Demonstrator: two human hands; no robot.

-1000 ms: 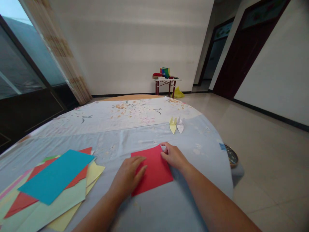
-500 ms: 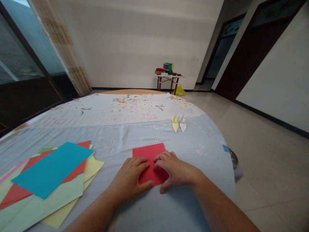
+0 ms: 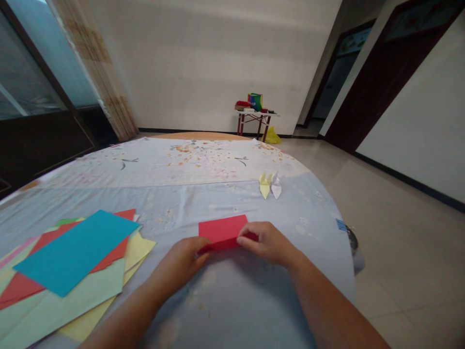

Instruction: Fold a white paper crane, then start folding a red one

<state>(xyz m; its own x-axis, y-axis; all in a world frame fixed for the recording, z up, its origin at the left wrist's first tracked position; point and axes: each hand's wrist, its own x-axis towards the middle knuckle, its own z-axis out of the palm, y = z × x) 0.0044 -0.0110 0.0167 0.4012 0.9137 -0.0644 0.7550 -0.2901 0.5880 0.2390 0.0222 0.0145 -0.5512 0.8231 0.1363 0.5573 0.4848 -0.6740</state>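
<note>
A red paper sheet (image 3: 222, 229) lies on the cloth-covered round table (image 3: 203, 300), with its near edge lifted and folded over. My left hand (image 3: 181, 264) pinches the near left corner of the red paper. My right hand (image 3: 267, 242) pinches its near right edge, fingers closed on the fold. Both forearms reach in from the bottom of the view. Behind the red paper, toward the far right of the table, sit a small yellow folded paper figure (image 3: 265, 184) and a white one (image 3: 276, 186), side by side.
A fanned stack of coloured sheets (image 3: 69, 271), topped by a blue sheet (image 3: 76, 249), covers the left of the table. The table's right edge drops to a tiled floor (image 3: 407, 232). A small red-legged side table (image 3: 256, 121) with items stands at the far wall.
Both hands moved from pressing flat on the red paper to gripping its near edge and lifting it up and away, so the paper now shows shorter, folded over.
</note>
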